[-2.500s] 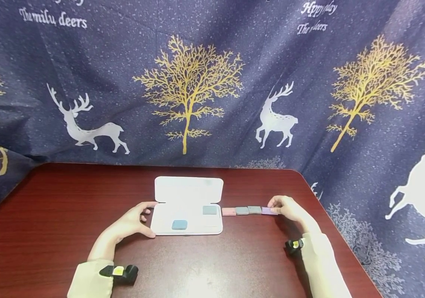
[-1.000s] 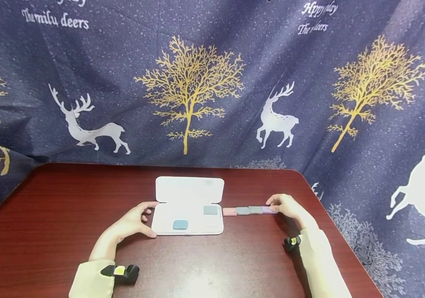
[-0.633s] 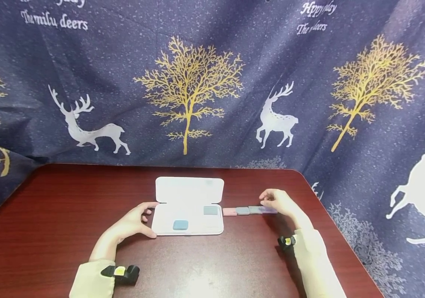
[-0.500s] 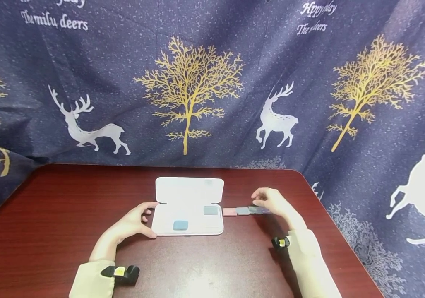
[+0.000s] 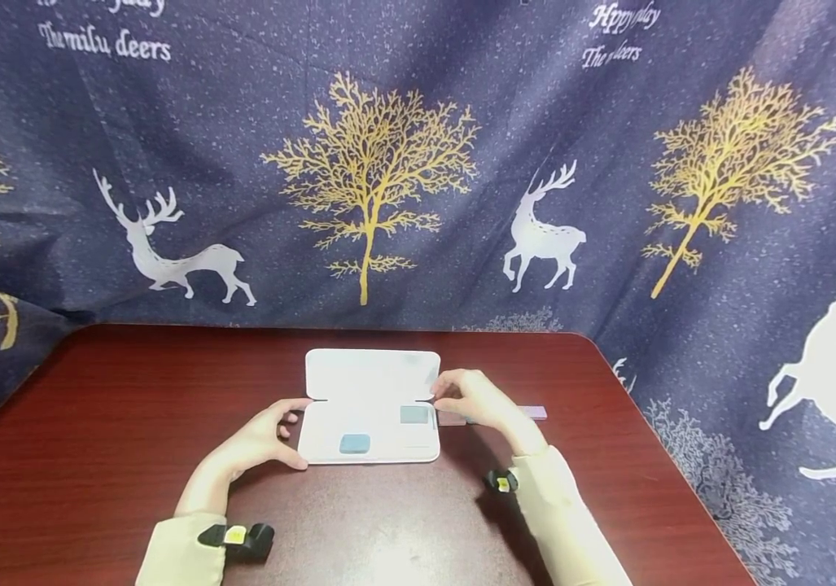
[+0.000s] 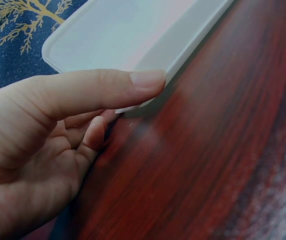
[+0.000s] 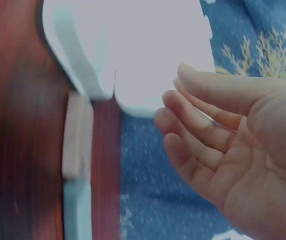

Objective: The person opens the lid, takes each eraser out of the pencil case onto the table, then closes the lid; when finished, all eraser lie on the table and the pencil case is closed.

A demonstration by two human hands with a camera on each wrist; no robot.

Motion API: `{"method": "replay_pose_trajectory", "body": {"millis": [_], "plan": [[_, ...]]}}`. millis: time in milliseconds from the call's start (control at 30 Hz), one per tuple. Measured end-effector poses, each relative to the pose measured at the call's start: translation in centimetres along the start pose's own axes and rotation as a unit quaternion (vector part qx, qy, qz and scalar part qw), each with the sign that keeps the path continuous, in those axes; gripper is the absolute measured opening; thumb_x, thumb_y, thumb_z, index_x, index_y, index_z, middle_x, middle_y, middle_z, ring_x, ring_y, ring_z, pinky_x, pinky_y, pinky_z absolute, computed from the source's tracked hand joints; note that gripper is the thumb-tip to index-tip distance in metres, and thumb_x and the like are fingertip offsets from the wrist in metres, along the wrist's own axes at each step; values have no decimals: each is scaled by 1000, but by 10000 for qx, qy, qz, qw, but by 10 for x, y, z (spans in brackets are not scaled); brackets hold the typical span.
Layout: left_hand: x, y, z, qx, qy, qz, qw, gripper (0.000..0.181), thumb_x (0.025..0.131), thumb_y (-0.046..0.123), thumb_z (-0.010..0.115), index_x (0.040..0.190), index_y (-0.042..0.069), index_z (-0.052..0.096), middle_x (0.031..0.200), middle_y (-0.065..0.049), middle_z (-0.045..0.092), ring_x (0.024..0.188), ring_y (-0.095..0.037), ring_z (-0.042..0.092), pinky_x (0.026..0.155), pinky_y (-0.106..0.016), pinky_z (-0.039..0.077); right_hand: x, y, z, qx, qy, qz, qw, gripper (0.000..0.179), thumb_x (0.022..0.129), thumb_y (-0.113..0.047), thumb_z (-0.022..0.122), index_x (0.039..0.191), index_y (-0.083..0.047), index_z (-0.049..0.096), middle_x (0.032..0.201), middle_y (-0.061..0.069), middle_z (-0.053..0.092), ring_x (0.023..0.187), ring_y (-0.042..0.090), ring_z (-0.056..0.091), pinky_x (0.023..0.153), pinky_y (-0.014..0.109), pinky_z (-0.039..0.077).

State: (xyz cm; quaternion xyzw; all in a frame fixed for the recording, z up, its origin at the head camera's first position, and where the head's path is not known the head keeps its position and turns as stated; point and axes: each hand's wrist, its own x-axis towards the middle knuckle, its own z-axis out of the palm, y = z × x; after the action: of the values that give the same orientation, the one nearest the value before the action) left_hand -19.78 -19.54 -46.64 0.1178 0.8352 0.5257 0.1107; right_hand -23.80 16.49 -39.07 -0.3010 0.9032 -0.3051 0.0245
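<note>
A flat white hinged case, like a pencil case, lies with its lid raised. Inside it are a blue block at the front and a grey-green block at the right. My left hand holds the case's left end, thumb on the front corner and fingers toward the back one. By the right end hovers my right hand, its fingers loosely bent and holding nothing. Beneath it a row of small eraser-like blocks runs rightward, from a pink block to a purple block; the middle ones are mostly hidden.
The dark red wooden table has its right edge beyond the row. A blue cloth printed with deer and trees hangs behind the table. Each wrist wears a black camera strap.
My right hand has let go of the purple block at the row's right end and moved left over the row to the case. My left hand stays on the case.
</note>
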Motion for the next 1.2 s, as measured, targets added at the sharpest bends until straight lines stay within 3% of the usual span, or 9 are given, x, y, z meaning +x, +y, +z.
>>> {"method": "replay_pose_trajectory", "body": {"millis": [300,400,733,1200], "plan": [[2,1,0,65,54,-169,9998,96,54,8,90,139,0,46,125,-21,49,104,-29,49,83,-33,45,9,-12,22,-22,-296,52,9995,19,79,-3,72,97,-2,67,95,12,73,93,24,68,85,37,53],[1,1,0,84,17,-98,9999,95,55,8,90,139,0,45,126,-22,49,104,-28,49,83,-33,46,9,-13,25,-41,-366,68,9993,21,78,-3,73,98,-1,67,97,12,73,96,26,68,86,40,52],[-1,3,0,47,25,-34,10000,94,56,6,89,139,-2,45,126,-23,49,104,-29,50,84,-35,46,9,-16,29,-309,-635,91,9975,24,81,-7,74,104,-1,67,102,14,72,102,29,67,90,38,51],[0,0,1,9,-1,41,10000,94,57,3,88,140,-2,43,127,-23,49,104,-28,50,83,-36,46,8,-12,32,-310,-664,153,9972,24,82,-6,74,105,-1,67,104,13,72,104,28,67,92,40,50]]}}
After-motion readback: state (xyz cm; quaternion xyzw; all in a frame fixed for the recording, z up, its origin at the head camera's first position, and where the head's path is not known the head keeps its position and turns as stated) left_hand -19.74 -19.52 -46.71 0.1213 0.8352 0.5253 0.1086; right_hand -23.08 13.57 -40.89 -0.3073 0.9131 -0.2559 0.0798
